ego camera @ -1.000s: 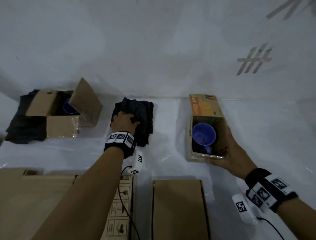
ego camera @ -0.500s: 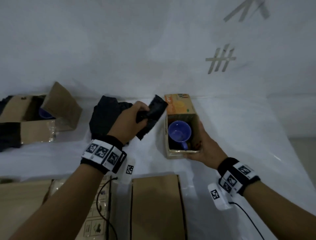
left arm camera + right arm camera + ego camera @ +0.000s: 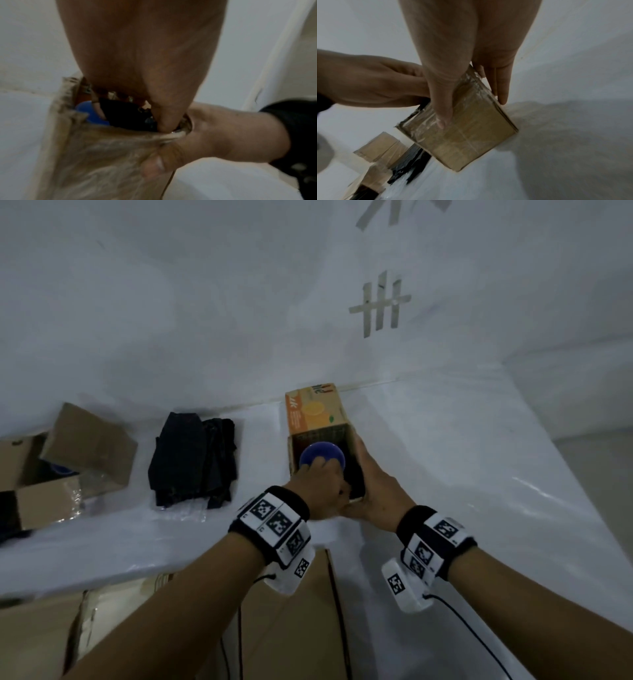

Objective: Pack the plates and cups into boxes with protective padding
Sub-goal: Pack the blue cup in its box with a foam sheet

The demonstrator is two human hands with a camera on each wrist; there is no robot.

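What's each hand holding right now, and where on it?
The right hand grips the orange box by its near right corner. The left hand pinches black padding by its upper edge, inside the box beside the blue cup.

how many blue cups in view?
2. One blue cup in the orange box, under the left hand; another cup barely shows inside the left cardboard box. More may be hidden.

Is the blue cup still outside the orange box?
No, the blue cup sits inside the orange box, where the left hand tucks black padding beside it.
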